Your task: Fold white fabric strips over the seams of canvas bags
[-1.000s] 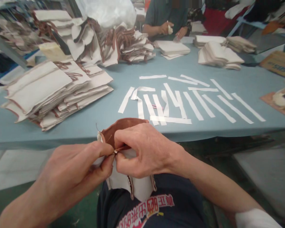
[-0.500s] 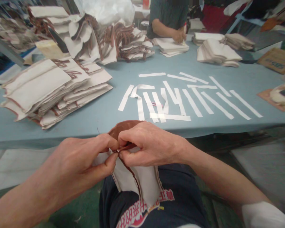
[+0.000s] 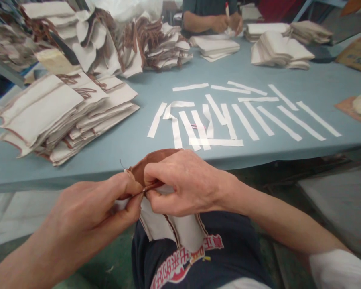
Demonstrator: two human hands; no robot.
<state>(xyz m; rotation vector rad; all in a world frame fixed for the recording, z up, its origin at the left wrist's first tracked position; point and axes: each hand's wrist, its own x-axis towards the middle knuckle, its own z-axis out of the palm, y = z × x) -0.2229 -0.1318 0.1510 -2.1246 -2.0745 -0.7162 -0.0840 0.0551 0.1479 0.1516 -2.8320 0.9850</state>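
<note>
Between my two hands is a sewn fabric piece (image 3: 185, 230), off-white with brown seam edging and a brown band along its top. It hangs over my lap, in front of the table edge. My left hand (image 3: 100, 204) pinches the brown edge between thumb and forefinger. Right beside those fingertips, my right hand (image 3: 183, 182) pinches the same edge, its knuckles turned up. The fingertips of both hands nearly touch. Part of the brown band curves up behind my right hand, and the piece's far side is hidden.
White strips (image 3: 246, 120) lie scattered on the blue-covered table (image 3: 132, 140). A stack of cream fabric pieces (image 3: 42, 112) stands at left, with heaped brown-trimmed pieces (image 3: 108, 48) behind. Across the table, a co-worker's hands (image 3: 227, 24) hold a pen above folded cloth (image 3: 215, 46).
My fingertips have shifted slightly left along the brown edge, still pinching it. The view has tilted a little downward. The co-worker's second hand now shows beside the pen.
</note>
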